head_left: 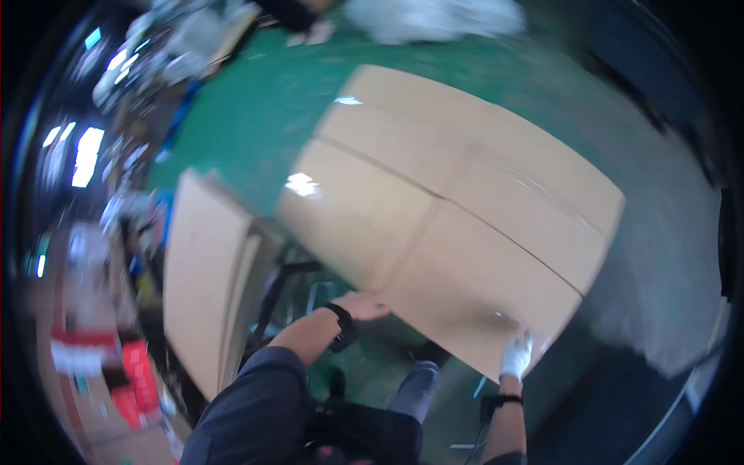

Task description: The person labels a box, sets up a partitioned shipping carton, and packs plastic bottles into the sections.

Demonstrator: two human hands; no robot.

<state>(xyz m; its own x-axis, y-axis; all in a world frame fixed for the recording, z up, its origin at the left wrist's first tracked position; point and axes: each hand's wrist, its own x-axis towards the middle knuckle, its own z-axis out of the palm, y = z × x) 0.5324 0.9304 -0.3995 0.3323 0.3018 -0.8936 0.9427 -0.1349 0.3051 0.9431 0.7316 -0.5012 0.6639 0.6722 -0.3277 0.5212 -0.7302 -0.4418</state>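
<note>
A big flat cardboard piece (418, 155) with a dark seam across it and shiny strips of clear tape lies in front of me. My left hand (364, 304), bare and with a dark band at the wrist, is at its near edge; motion smears the fingers, so their grip is unclear. In a white glove, my right hand (517, 355) rests on the cardboard by its near right corner, fingers stretched out. Just beyond those fingers, a dark blurred patch with a small glint shows on the surface; I cannot make out what it is.
Several cardboard sheets (203, 279) stand on edge at my left, beside a dark frame (288, 273). Whitish plastic wrapping (434, 17) lies on the green floor (240, 108) at the far side. Red items (138, 384) are at the lower left. Part of another person shows at the top.
</note>
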